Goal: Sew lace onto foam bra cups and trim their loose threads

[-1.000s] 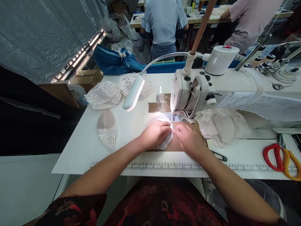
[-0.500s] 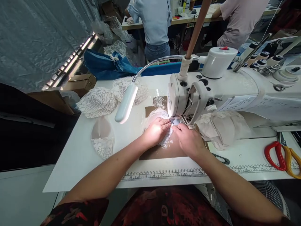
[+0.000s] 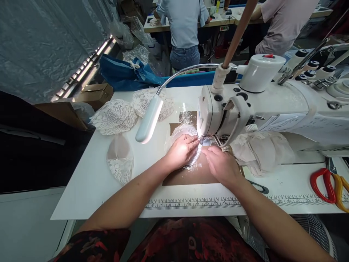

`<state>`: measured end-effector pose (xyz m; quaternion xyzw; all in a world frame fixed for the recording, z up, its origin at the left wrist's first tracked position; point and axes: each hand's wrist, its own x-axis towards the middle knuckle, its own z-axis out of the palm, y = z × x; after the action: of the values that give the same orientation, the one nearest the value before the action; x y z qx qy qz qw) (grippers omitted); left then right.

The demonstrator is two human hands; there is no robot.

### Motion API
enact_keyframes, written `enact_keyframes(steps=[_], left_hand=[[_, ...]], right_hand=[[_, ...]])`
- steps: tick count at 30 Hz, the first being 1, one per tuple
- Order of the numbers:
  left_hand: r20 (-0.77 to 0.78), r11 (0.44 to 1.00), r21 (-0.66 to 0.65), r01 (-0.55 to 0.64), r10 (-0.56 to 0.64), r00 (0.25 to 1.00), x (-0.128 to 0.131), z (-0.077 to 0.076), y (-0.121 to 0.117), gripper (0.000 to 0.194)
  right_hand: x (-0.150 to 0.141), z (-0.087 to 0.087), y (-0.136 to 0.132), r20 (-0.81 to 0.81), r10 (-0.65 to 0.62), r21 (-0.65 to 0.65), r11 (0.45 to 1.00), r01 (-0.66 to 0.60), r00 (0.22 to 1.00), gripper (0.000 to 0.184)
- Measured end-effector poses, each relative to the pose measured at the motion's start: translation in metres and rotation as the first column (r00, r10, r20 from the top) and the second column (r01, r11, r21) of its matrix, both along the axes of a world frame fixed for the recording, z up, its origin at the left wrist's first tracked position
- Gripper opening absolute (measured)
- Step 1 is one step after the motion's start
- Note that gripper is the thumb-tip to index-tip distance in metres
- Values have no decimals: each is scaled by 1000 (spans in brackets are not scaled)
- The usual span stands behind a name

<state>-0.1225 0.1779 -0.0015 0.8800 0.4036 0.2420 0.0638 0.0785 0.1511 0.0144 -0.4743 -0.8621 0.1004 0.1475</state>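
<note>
Head camera view: the left hand (image 3: 183,152) lies over a white lace piece (image 3: 194,160), palm down, fingers held close together and slightly bent, their tips right beside the needle area of the sewing machine (image 3: 211,109). Whether its thumb pinches the lace from below cannot be told. The right hand (image 3: 220,163) is half curled, its foremost fingertips at or just beside the lace's right edge; whether they grip it cannot be told either.

The lace piece sits under the left hand, its right edge by the needle, partly over a brown sheet (image 3: 191,178) on the white table (image 3: 81,189). Its rounded far end points away from the person, and the right edge curves back toward them; the hand covers too much to settle its long axis. Left of it, a separate mesh-and-lace piece (image 3: 120,160) lies with its long axis running away from the person, plain part far, lace part near. Farther back rest two lace bundles, a left one (image 3: 114,116) and a right one (image 3: 167,105).

Beyond the table's left edge stand a brown cardboard box (image 3: 95,95), its contents hidden, and an open carton (image 3: 60,114) with clear plastic (image 3: 83,110) at its opening. Behind lies a blue bag (image 3: 118,74), tied with a white knot, its inside unseen.
</note>
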Motion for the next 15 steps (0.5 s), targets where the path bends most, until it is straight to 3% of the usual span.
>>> enact_keyframes(steps=[3,8,11,15], left_hand=[[-83,998,-25,-65,62,995,1,6,-2,37],[-203,991,-31,-130,121,972,1,10,-7,42],[-276,978,-31,-208,192,942,2,11,-12,45],[-376,928,-28,-372,335,864,-3,18,-20,47]], right_hand=[[3,1,0,-152,3,-64,998,-13,988,29],[5,7,-1,-437,-80,-332,940,-78,896,29],[6,6,-1,-593,-158,-480,857,-189,790,30],[6,2,-2,-669,-321,-656,680,-329,670,32]])
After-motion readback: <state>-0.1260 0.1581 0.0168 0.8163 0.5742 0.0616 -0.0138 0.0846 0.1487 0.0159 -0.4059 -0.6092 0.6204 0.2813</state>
